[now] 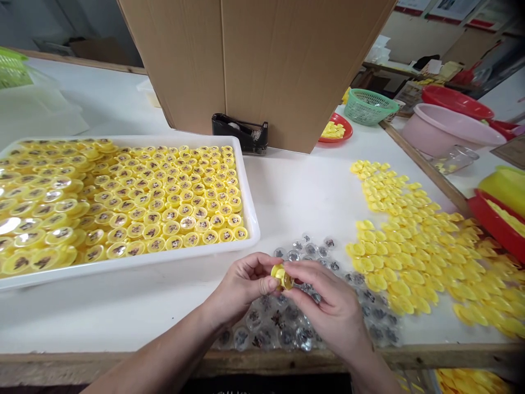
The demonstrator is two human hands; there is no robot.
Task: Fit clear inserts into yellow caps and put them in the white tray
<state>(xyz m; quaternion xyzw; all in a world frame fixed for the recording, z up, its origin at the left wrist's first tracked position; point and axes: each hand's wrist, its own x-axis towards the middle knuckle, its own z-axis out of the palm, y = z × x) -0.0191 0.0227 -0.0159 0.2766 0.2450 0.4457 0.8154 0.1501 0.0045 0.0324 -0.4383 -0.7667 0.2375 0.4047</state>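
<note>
The left hand (244, 284) and right hand (328, 303) meet near the close edge of the white table (135, 323). Their grips are closed on a small round yellow cap (283, 277), pinched between the fingertips and partly hidden by them. Under and around the hands lies a loose scatter of clear domed capsules (283, 323) with dark figures inside. Just right of these spreads a layer of loose yellow scalloped pieces (406, 262). To the left, a white plastic tray (123, 261) holds tight rows of yellow-rimmed capsules (156, 208). Farther off stand a cardboard box (221, 65) with a black tape dispenser (240, 133) at its foot, a red plate (346, 131) of yellow pieces, a green plastic basket (369, 106) and a pink basin (447, 131).
</note>
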